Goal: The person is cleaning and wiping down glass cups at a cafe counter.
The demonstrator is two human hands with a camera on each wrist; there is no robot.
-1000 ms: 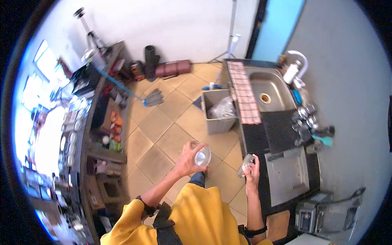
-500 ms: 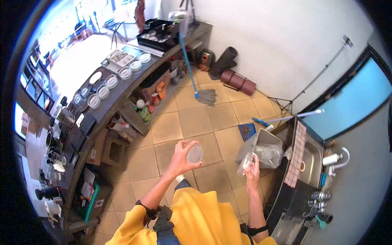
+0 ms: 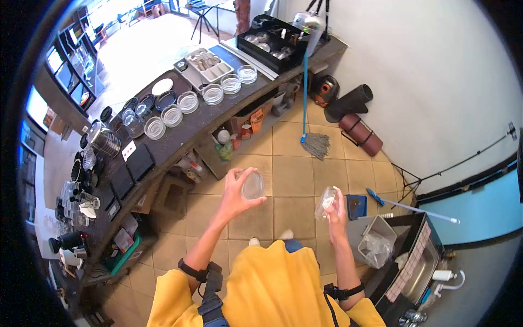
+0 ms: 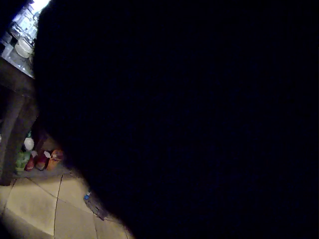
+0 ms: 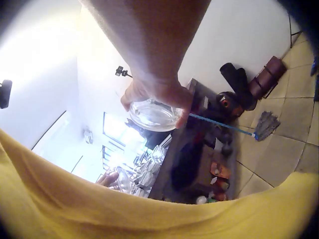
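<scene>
Currently left grip [image 3: 233, 192] holds one container [image 3: 253, 186], right grip [image 3: 338, 213] one clear dish [image 5: 153, 118].

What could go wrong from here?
Possible drop: the left hand holds a clear round container by its sides over the tiled floor; a slip could break or dent it.

Same for the right hand and its clear piece.

Possible knock: the row of clear round dishes sits near the counter's front edge, so adding another there might push one off.
</scene>
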